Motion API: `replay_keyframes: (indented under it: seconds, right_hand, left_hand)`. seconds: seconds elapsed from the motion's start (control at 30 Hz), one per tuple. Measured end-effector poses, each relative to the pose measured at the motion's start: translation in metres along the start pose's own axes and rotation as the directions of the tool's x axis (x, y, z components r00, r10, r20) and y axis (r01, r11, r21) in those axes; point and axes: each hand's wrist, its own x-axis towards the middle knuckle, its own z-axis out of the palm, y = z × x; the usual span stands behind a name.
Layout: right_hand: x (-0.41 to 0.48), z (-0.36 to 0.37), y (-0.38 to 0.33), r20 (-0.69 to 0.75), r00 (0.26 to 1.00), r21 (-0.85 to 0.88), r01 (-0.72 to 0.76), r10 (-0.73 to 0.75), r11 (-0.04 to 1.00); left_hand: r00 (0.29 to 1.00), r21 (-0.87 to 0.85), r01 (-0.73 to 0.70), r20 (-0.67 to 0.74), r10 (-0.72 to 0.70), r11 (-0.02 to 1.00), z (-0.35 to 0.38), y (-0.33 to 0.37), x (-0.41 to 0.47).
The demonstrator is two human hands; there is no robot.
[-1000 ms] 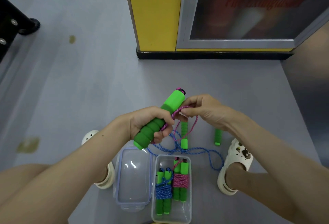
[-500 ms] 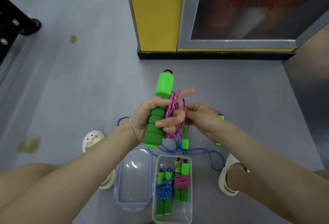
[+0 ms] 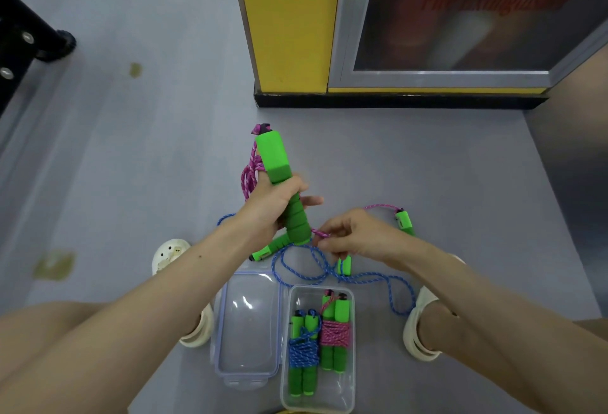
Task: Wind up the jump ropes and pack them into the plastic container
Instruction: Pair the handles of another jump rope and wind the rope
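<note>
Hidden: middle of the green handle (image 3: pixel 274 157), under my left hand (image 3: pixel 266 209), beyond the container (image 3: pixel 329 394).
Left fingers: wrapped round it.
Right hand (image 3: pixel 358 237): pinching the pink rope (image 3: pixel 249 180) at its base.

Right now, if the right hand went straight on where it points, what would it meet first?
Most likely the lower end of the green handle that the left hand grips; the right hand, pinching the pink rope, points at it. Depth unclear.

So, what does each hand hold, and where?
The left hand grips the green handle around its middle; the right hand pinches the pink rope near the handle's lower end.
</note>
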Motion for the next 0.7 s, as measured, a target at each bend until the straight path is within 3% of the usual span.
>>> replay_keyframes:
  seconds: [0.27, 0.43, 0.6, 0.7]
  right_hand:
    - [0.002, -0.014, -0.004, -0.136, 0.99, -0.08, 0.02, -0.031, 0.997]
    - [0.004, -0.021, -0.004, -0.179, 0.982, -0.059, 0.057, -0.067, 0.997]
    - [0.0, -0.026, -0.006, -0.256, 0.965, 0.011, 0.068, -0.063, 0.998]
    - [-0.003, -0.031, -0.011, -0.335, 0.938, 0.072, 0.116, -0.086, 0.991]
  left_hand:
    - [0.962, 0.438, 0.067, 0.209, -0.174, 0.896, -0.002, -0.01, -0.002]
    - [0.833, 0.502, 0.092, 0.435, -0.343, 0.86, 0.001, -0.013, -0.007]
    - [0.691, 0.387, 0.295, 0.545, -0.474, 0.874, -0.009, -0.002, -0.006]
    - [0.564, 0.246, 0.393, 0.696, -0.444, 0.886, -0.013, -0.002, -0.005]
